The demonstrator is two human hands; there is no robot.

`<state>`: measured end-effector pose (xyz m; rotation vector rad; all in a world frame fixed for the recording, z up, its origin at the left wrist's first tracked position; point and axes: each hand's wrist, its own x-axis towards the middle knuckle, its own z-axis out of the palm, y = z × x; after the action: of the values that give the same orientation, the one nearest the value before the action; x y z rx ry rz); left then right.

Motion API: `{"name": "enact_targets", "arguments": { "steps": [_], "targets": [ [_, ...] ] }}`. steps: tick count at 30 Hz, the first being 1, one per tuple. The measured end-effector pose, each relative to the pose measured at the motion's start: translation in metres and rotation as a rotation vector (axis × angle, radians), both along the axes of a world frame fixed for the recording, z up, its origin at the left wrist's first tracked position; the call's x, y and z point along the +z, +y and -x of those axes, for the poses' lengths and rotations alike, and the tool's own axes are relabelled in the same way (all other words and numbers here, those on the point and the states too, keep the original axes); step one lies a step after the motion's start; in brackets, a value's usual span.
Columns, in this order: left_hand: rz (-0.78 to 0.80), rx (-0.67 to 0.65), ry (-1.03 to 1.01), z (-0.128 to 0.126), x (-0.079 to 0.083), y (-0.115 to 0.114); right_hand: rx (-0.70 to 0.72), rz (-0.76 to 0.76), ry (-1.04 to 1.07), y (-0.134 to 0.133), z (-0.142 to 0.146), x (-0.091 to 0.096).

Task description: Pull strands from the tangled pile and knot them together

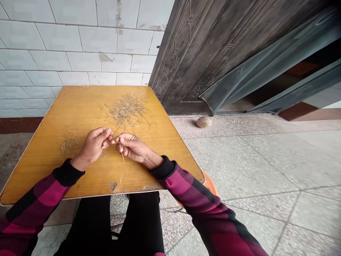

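Over the middle of a worn yellow wooden table (48,167), my left hand (93,146) and my right hand (132,147) meet fingertip to fingertip. Both are closed in a pinch on one thin pale wire (122,156), whose loose end hangs down toward the table's near edge. Behind the hands, toward the far side, lies a large tangled pile of thin wires (127,111). A smaller bunch of wires (69,144) rests on the table just left of my left hand. My sleeves are magenta and black plaid.
The table stands against a white tiled wall (66,46). A dark metal door (213,53) is to the right, with a round stone (204,122) on the speckled floor by it. An orange stool edge (210,185) shows under my right arm.
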<state>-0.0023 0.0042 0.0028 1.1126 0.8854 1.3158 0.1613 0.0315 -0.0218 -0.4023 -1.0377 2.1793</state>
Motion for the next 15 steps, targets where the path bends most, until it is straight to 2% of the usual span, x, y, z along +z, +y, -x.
{"name": "enact_targets", "arguments": {
  "steps": [9, 15],
  "targets": [
    [0.022, -0.035, -0.009, -0.0058, 0.0012, -0.0076, 0.201, 0.008, 0.074, 0.0059, -0.0035, -0.0039],
    [0.021, -0.01, 0.0, -0.0079, 0.0016, -0.0105, 0.249, 0.008, 0.077, 0.0059, -0.0055, -0.002]
  ]
}}
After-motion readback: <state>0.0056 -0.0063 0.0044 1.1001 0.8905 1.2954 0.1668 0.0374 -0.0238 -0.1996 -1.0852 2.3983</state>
